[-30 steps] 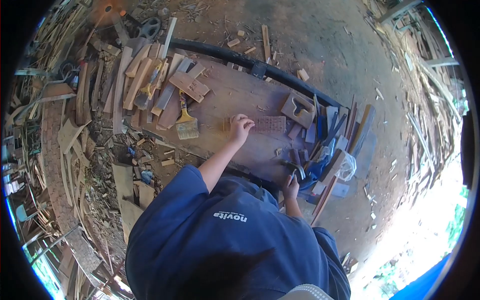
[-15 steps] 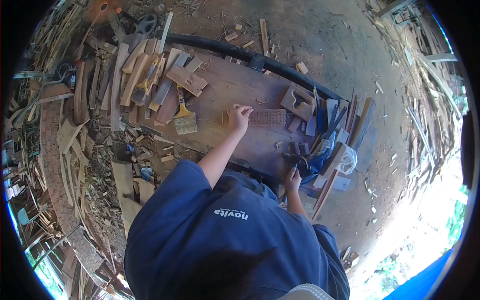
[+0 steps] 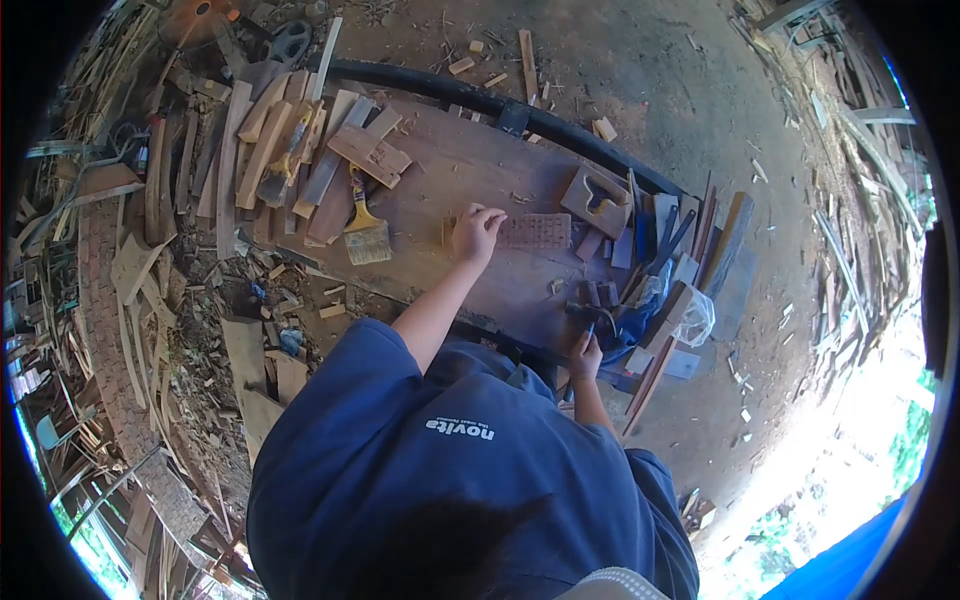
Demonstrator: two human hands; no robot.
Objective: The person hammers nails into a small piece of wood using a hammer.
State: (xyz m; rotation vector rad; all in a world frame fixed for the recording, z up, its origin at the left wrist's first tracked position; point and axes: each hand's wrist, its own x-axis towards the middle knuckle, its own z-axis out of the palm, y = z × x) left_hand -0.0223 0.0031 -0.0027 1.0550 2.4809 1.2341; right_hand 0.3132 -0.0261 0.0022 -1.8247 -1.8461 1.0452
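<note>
My left hand is over the left part of a reddish-brown wooden board with rows of small dark marks. Its thumb and fingertips are pinched together; whatever they hold is too small to make out. Low at the bench's near edge, my right hand is closed round the handle of what looks like a hammer, its dark head beyond the fist. Dark wooden blocks lie just past that head. A wide paintbrush rests left of my left hand.
The wooden bench carries stacked wood offcuts on its left. A wooden hand plane, long dark tools and a clear plastic bag lie on the right. Wood scraps litter the ground around.
The view has shifted slightly. My left hand stays pinched over the board, and my right hand keeps its hold low by the bench edge with little movement.
</note>
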